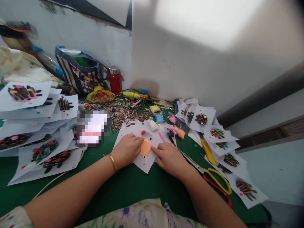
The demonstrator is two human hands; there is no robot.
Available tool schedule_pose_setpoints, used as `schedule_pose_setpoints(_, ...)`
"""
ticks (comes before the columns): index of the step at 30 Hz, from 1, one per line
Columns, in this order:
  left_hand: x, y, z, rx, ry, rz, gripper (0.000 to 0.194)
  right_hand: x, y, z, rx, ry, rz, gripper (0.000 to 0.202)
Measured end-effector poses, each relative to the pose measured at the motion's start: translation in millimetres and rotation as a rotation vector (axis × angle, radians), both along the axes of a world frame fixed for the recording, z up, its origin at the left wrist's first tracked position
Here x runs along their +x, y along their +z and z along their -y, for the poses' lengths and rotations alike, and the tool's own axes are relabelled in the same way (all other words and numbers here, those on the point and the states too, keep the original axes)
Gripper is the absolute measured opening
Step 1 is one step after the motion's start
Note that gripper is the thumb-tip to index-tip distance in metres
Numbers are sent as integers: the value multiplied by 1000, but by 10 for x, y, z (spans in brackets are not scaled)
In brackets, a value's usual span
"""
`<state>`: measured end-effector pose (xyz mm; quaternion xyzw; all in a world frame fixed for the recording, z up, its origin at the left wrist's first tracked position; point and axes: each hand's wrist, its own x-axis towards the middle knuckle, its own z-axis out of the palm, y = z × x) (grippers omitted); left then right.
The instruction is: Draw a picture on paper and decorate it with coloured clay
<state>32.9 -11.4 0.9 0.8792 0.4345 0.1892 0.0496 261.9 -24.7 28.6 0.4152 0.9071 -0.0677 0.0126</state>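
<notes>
On a white paper sheet (pixel 123 134) lies a flattened piece of orange clay (pixel 145 147), with a small white-and-pink clay part bearing a black dot at its near end. My left hand (pixel 129 148), a gold bracelet at its wrist, rests on the sheet with fingers stretched out against the clay's left edge. From the other side, my right hand (pixel 169 158) touches the right edge with its extended index finger; the other fingers are bent and hold nothing visible. Nearby on the paper are a red clay lump (pixel 143 132) and a white clay lump (pixel 153 125).
Scissors (pixel 213 180) and a yellow cutter (pixel 209 152) lie to the right. Paper sheets with seed-and-clay pictures flank both sides (pixel 45 152) (pixel 217 133). Sunflower seeds (pixel 123 112), blue clay (pixel 158 118), a red flask (pixel 115 80) and a bag (pixel 80 71) stand behind. A blurred-out phone (pixel 92 128) lies left.
</notes>
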Motion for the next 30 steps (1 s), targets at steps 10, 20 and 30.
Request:
schedule_pose_setpoints(10, -2, -10, 1, -14, 16, -17, 27, 28, -20, -42, 8, -11, -56, 42)
schedule_pose_setpoints(20, -1, -17, -10, -10, 3, -34, 27, -27, -219, -294, 119, -121, -184, 45)
schedule_pose_setpoints(30, 10, 16, 0, 19, 10, -61, 23, -90, -306, -407, 203, -170, -207, 19)
